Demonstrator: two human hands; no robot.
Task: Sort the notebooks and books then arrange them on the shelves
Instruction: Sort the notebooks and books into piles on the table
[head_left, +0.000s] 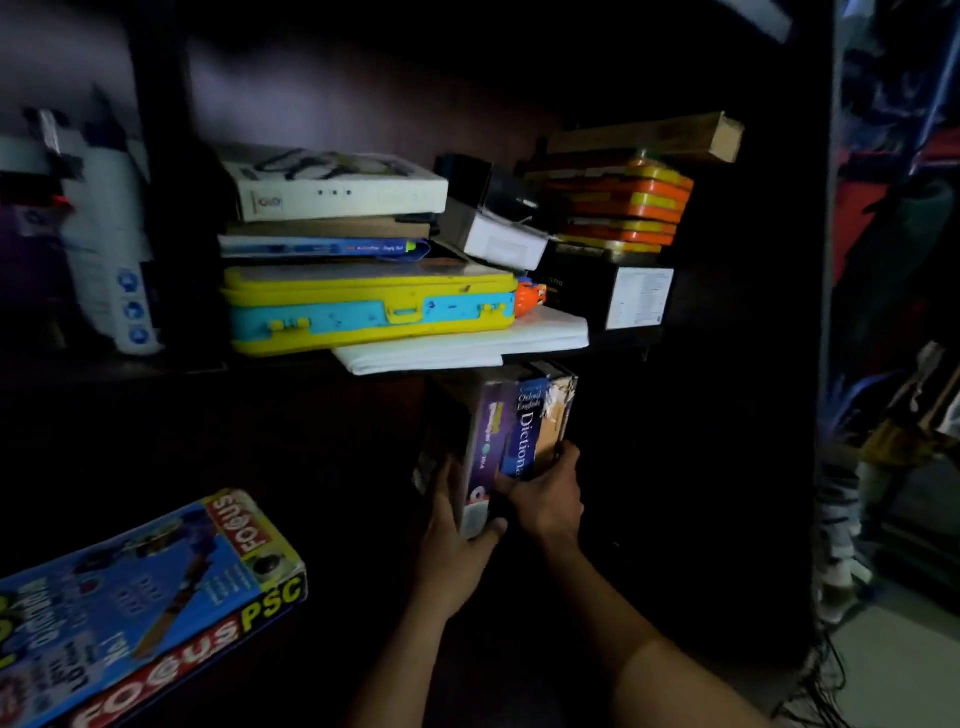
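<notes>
Left hand (452, 540) and right hand (545, 493) both grip upright books (511, 441), Oxford dictionary (527, 431) among them, under shelf (623, 340).

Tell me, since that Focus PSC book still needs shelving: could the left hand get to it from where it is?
Probably yes. The Focus PSC book lies flat and uncovered at lower left, with nothing visible between it and the left hand. But that hand now grips the upright books and must let go first.
</notes>
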